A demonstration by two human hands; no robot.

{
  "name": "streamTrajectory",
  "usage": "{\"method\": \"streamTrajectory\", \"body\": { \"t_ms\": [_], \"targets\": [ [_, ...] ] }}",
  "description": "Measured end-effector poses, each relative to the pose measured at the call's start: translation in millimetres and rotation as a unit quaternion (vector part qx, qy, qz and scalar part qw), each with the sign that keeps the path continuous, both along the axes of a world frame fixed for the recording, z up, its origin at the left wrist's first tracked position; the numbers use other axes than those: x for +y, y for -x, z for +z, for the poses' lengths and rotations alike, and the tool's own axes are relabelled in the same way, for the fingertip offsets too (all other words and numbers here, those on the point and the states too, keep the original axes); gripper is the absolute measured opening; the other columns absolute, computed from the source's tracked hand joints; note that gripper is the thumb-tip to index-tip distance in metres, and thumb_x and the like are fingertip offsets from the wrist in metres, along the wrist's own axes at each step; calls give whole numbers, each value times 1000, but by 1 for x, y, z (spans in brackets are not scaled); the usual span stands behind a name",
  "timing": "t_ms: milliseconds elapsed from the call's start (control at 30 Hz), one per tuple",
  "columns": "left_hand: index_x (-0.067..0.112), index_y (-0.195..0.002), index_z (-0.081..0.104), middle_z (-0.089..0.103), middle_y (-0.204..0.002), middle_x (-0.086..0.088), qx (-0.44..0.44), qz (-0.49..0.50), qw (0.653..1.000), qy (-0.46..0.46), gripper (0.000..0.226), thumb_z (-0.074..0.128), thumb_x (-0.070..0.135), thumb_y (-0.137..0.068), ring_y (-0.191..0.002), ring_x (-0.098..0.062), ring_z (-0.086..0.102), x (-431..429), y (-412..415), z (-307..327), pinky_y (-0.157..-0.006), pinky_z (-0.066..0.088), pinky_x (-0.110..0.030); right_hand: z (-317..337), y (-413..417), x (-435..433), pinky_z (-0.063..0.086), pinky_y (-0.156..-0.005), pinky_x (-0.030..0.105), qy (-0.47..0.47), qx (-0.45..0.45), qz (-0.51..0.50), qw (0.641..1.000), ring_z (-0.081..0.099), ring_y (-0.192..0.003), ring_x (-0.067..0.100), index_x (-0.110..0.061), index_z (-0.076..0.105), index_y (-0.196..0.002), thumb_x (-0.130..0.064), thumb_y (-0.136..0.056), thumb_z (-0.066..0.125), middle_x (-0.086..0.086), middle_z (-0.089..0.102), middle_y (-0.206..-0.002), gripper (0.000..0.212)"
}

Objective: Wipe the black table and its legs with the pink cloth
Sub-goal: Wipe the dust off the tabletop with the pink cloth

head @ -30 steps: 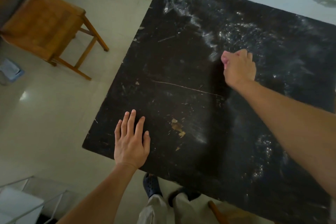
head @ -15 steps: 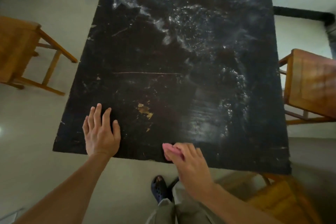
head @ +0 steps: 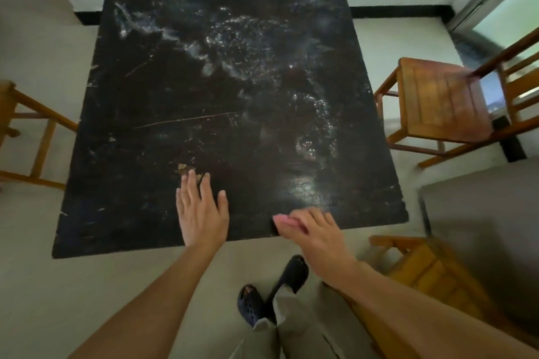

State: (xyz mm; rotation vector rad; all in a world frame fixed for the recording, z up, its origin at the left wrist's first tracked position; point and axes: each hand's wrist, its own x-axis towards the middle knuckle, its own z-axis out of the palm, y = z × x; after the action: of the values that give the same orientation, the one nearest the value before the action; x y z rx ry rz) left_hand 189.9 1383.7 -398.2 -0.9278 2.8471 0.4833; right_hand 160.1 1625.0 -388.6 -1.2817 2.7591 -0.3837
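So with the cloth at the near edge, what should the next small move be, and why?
Probably sweep the right hand and its pink cloth forward, away from the near edge: whitish streaks cover the black table farther out, while the left hand lies flat, bracing.

Bare forearms, grey trousers (head: 294, 332), dark perforated clogs (head: 250, 304).

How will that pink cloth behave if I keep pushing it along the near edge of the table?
Probably floppy: the pink cloth sits bunched under the right hand, only a small fold showing. It looks light, so it should go wherever the fingers press it. The black table looks scratched and chipped, so the cloth may drag or snag rather than glide.
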Motion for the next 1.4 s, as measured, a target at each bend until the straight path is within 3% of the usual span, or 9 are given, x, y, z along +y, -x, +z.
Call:
{"method": "streamTrajectory", "body": {
  "t_ms": [100, 333, 433, 567, 833, 967, 1100, 1300, 1400],
  "targets": [
    [11, -145, 34, 19, -158, -15, 11, 18, 1000, -11, 55, 34, 41, -100, -147, -30, 10, 29, 14, -12, -120, 8, -45, -18, 22, 23, 47, -71, 35, 2, 31, -18, 999, 54, -96, 23, -25, 57, -132, 4, -69, 61, 2, 61, -110, 69],
    [12, -147, 30, 12, -160, -14, -14, 10, 999, 31, 60, 32, 46, -98, -148, -29, 2, 34, 17, -26, -120, 1, -44, 10, 178, -1, 43, -80, 37, -18, 7, -295, 955, 48, -102, 29, -28, 60, -109, -5, -91, 51, 6, 52, -112, 31],
    [12, -147, 31, 12, -159, -14, -20, 17, 999, 33, 59, 31, 45, -99, -148, -30, 3, 33, 17, -26, -120, 4, -46, 5, 119, 1, 46, -77, 40, 45, 28, -142, 988, 51, -98, 27, -22, 64, -117, -1, -85, 47, 7, 57, -108, 42],
    [10, -143, 37, 20, -157, -16, 2, 19, 999, 44, 63, 24, 47, -94, -146, -31, 11, 35, 17, -25, -119, 10, -48, -18, 58, 19, 45, -83, 38, -24, 4, 140, 990, 51, -108, 24, -24, 52, -136, -10, -81, 51, 4, 57, -120, 57],
    [13, -145, 36, 16, -159, -12, -15, 33, 998, 47, 59, 31, 46, -97, -147, -27, 6, 34, 18, -27, -120, 7, -46, 3, 259, -33, 42, -82, 43, -58, 12, -131, 990, 47, -102, 33, -22, 62, -108, -5, -90, 51, 8, 50, -112, 27],
    [13, -143, 38, 18, -158, -12, -13, 36, 998, 46, 65, 22, 50, -93, -147, -27, 6, 33, 20, -24, -120, 8, -45, 1, 181, -18, 46, -75, 45, 35, 32, 16, 999, 51, -97, 28, -20, 62, -127, -12, -91, 46, 7, 57, -110, 40],
    [14, -142, 39, 20, -158, -12, -21, 37, 998, 51, 63, 26, 50, -92, -147, -27, 9, 34, 23, -22, -119, 10, -45, -21, 129, -2, 47, -86, 39, -35, 13, 274, 961, 51, -111, 26, -25, 43, -143, -18, -88, 61, 7, 55, -125, 58],
    [16, -142, 37, 19, -158, -11, -18, 35, 998, 51, 60, 27, 50, -94, -148, -26, 7, 32, 21, -24, -119, 0, -39, -17, 298, -83, 39, -81, 44, -54, 45, -60, 996, 49, -100, 37, -27, 63, -114, -5, -89, 51, 11, 52, -113, 34],
    [15, -141, 39, 21, -157, -12, -11, 32, 998, 51, 59, 29, 49, -94, -147, -28, 10, 32, 20, -24, -119, 0, -39, 2, 314, -101, 37, -80, 40, -42, 39, -84, 995, 46, -100, 35, -24, 60, -101, -9, -91, 52, 9, 50, -110, 20]
  ]
}}
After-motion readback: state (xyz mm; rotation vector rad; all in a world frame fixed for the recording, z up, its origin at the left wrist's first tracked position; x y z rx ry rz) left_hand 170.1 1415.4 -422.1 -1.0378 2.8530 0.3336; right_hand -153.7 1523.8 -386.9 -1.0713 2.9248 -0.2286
